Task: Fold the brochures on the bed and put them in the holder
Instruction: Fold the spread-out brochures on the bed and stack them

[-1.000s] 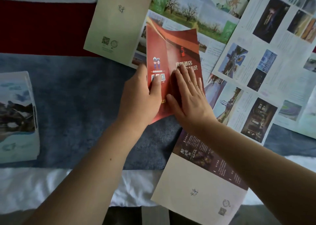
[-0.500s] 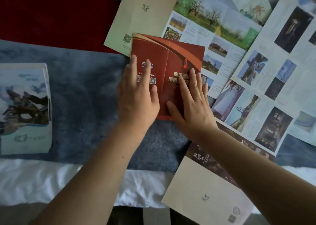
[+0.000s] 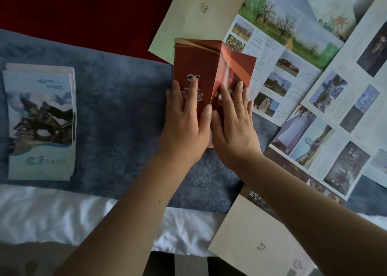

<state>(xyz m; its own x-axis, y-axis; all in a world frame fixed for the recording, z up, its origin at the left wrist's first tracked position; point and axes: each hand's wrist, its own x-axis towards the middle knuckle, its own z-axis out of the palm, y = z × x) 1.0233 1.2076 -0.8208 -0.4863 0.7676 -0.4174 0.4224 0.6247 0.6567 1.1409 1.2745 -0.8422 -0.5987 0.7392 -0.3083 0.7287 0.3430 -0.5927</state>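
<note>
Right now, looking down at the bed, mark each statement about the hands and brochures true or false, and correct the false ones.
1. The left hand lies flat on the red brochure. True.
2. The right hand holds a pen. False: its straight fingers rest on the brochure's right panel.
3. A stack of folded brochures lies on the blue blanket. True.
4. The large photo sheets on the right are folded shut. False: they lie opened out.
</note>
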